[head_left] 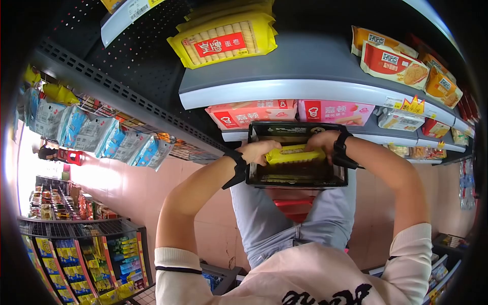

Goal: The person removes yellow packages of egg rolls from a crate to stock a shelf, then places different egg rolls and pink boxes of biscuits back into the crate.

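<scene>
An open dark box [297,181] rests at my lap, below the shelf edge. Inside it lies a yellow packet [295,155], level with the box's upper part. My left hand [260,151] grips the packet's left end, its fingers closed. At the right end, my right hand [324,142] has its fingers closed on the same packet, partly inside the box. Both wrists wear black straps. The bottom of the box is dark and hard to make out.
Yellow egg-roll packets [223,44] stand on the grey shelf [284,68] ahead. Pink boxes [335,112] sit on the level below. Biscuit packs [394,65] are at right. Blue-and-white bags [109,136] hang at left. A snack rack [84,259] stands lower left.
</scene>
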Demonstrator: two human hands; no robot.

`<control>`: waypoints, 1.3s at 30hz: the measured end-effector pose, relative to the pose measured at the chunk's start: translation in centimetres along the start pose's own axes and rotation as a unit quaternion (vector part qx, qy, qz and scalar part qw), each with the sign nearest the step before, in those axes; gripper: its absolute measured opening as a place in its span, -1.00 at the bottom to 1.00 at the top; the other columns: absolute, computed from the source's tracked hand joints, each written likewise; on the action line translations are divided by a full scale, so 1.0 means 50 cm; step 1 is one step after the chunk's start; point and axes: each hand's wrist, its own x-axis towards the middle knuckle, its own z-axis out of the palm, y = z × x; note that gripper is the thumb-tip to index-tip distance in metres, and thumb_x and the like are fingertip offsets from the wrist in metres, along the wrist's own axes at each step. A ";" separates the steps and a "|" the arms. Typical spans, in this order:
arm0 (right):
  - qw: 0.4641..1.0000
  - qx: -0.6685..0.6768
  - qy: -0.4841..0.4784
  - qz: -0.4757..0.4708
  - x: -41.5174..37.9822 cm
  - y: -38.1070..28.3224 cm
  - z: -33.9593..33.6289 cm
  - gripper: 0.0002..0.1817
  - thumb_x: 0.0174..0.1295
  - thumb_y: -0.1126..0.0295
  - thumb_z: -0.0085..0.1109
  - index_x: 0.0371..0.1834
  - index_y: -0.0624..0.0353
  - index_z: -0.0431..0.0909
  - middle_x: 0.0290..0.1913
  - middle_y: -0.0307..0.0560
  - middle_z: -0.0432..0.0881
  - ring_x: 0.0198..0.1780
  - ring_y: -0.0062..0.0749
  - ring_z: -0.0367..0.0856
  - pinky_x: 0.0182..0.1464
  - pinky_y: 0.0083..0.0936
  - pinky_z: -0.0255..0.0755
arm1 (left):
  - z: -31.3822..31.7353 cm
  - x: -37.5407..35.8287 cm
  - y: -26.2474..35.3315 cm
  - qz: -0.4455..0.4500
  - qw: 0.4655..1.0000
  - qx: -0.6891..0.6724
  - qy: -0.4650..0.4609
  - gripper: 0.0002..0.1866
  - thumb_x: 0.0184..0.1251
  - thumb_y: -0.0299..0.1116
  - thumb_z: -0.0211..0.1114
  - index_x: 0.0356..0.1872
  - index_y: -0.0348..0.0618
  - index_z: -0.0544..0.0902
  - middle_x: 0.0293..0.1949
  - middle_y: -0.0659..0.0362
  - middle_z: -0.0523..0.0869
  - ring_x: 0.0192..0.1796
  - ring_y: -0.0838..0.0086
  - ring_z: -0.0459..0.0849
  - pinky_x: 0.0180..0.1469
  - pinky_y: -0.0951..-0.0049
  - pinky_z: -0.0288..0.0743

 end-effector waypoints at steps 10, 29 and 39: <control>0.988 0.082 -0.114 -0.069 0.029 0.021 -0.014 -0.29 0.13 0.16 0.15 0.34 0.17 0.16 0.37 0.22 0.15 0.32 0.19 0.21 0.09 0.33 0.27 | 0.013 -0.063 0.007 0.078 0.993 -0.084 -0.003 -0.59 0.23 -0.20 0.16 0.08 -0.12 0.48 0.01 0.07 0.56 0.05 0.29 0.49 0.04 0.15 0.38; 0.930 0.063 0.035 -0.360 -0.349 0.024 -0.051 -0.33 0.21 0.28 0.14 0.38 0.15 0.15 0.23 -0.09 0.33 0.00 -0.46 0.44 0.00 -0.53 0.41 | 0.007 -0.405 0.026 0.357 0.929 -0.069 0.064 -0.41 0.25 -0.24 0.18 0.31 -0.14 0.29 0.12 0.13 0.48 0.05 0.38 0.52 0.07 0.40 0.40; 0.736 -0.024 0.207 -0.645 -0.513 -0.034 0.013 -0.35 0.15 0.42 0.20 0.35 0.17 0.22 0.22 -0.13 0.32 -0.01 -0.51 0.40 0.09 -0.56 0.36 | 0.013 -0.595 0.037 0.669 0.663 -0.002 0.336 -0.39 0.21 -0.41 0.08 0.34 -0.24 0.23 0.04 0.09 0.54 0.10 0.44 0.49 0.19 0.44 0.27</control>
